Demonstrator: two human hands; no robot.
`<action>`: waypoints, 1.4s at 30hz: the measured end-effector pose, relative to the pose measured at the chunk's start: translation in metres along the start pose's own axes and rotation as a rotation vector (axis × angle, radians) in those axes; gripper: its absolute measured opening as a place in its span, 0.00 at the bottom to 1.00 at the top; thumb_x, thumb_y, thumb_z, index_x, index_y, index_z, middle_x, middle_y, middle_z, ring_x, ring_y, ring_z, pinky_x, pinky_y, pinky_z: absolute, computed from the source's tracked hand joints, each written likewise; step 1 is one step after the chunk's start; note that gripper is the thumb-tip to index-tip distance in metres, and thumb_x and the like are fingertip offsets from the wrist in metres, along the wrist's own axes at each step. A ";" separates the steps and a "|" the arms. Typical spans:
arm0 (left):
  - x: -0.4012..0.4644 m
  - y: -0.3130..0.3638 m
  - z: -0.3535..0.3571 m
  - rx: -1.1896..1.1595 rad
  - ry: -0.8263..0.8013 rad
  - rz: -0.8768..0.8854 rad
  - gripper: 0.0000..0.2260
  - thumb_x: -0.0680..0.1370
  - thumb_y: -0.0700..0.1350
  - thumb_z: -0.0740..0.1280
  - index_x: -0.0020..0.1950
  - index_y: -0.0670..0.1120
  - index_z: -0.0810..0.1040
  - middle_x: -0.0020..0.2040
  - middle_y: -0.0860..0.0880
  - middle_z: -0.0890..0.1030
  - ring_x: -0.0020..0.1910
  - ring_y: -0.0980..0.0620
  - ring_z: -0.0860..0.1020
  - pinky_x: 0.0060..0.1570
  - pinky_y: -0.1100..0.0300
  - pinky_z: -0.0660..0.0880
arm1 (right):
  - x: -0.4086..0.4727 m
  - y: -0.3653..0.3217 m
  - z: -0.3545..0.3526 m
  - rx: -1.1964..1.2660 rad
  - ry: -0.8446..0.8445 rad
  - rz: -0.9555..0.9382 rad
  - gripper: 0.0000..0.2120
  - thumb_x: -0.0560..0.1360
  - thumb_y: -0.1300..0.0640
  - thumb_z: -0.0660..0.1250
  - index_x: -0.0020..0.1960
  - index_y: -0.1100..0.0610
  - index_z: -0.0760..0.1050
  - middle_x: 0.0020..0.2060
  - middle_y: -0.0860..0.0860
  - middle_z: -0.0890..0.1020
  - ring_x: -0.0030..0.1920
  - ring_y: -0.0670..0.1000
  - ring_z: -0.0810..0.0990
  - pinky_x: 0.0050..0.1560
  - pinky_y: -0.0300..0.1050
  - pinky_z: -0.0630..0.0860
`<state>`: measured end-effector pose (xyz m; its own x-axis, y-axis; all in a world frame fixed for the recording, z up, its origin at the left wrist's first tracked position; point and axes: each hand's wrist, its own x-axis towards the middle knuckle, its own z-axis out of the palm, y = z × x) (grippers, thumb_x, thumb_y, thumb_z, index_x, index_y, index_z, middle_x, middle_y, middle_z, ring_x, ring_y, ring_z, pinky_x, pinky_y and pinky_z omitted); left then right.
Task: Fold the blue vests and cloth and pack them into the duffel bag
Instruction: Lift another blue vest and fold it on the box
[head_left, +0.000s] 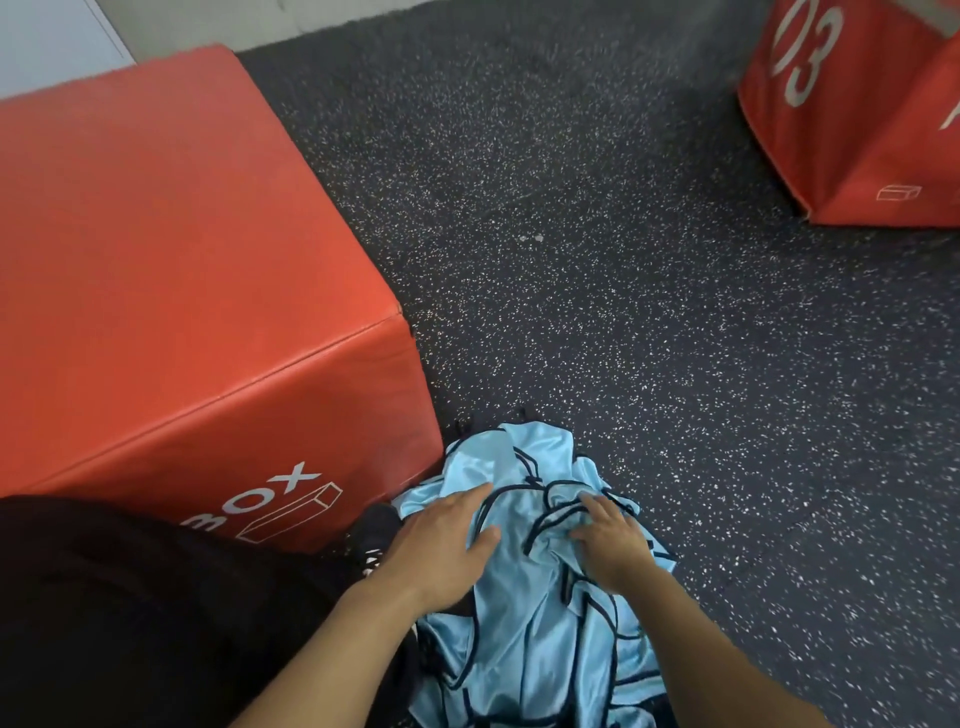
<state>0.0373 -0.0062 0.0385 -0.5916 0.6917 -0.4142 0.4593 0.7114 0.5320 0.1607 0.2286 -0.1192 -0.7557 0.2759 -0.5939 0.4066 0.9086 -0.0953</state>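
A crumpled heap of light blue vests (524, 613) with dark trim lies on the speckled floor at the bottom centre. My left hand (447, 540) rests flat on the left side of the heap with its fingers straight. My right hand (608, 535) lies on the right side, its fingers curled into a bunch of the blue fabric. No duffel bag is in view.
A large red padded box (171, 291) stands close on the left, touching the heap's edge. Another red box marked 03 (857, 114) is at the far right. Dark speckled rubber floor (597, 260) spreads between them. A black shoe (371, 540) and dark clothing sit at lower left.
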 end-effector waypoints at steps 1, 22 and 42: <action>-0.003 0.000 0.000 0.009 -0.003 0.001 0.26 0.84 0.58 0.58 0.81 0.56 0.57 0.79 0.54 0.65 0.78 0.53 0.62 0.76 0.54 0.60 | 0.003 0.000 -0.005 0.011 -0.036 0.003 0.16 0.84 0.51 0.57 0.69 0.44 0.77 0.83 0.50 0.48 0.82 0.58 0.47 0.78 0.64 0.54; -0.009 -0.003 -0.011 -0.051 0.036 0.008 0.26 0.83 0.57 0.60 0.80 0.56 0.61 0.76 0.54 0.69 0.75 0.52 0.66 0.73 0.52 0.65 | -0.018 0.007 0.003 0.088 0.087 0.022 0.23 0.80 0.61 0.56 0.71 0.45 0.76 0.71 0.47 0.72 0.71 0.53 0.70 0.70 0.49 0.69; -0.060 0.089 -0.137 -0.132 0.442 0.434 0.31 0.79 0.51 0.70 0.79 0.53 0.63 0.75 0.55 0.69 0.73 0.57 0.68 0.73 0.63 0.62 | -0.194 -0.072 -0.257 0.674 1.012 -0.448 0.10 0.75 0.67 0.74 0.47 0.52 0.87 0.49 0.42 0.84 0.52 0.44 0.83 0.55 0.34 0.75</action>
<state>0.0230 -0.0016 0.2122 -0.6004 0.7771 0.1888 0.6501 0.3369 0.6810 0.1460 0.1898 0.2081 -0.8223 0.3727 0.4299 -0.0278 0.7284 -0.6846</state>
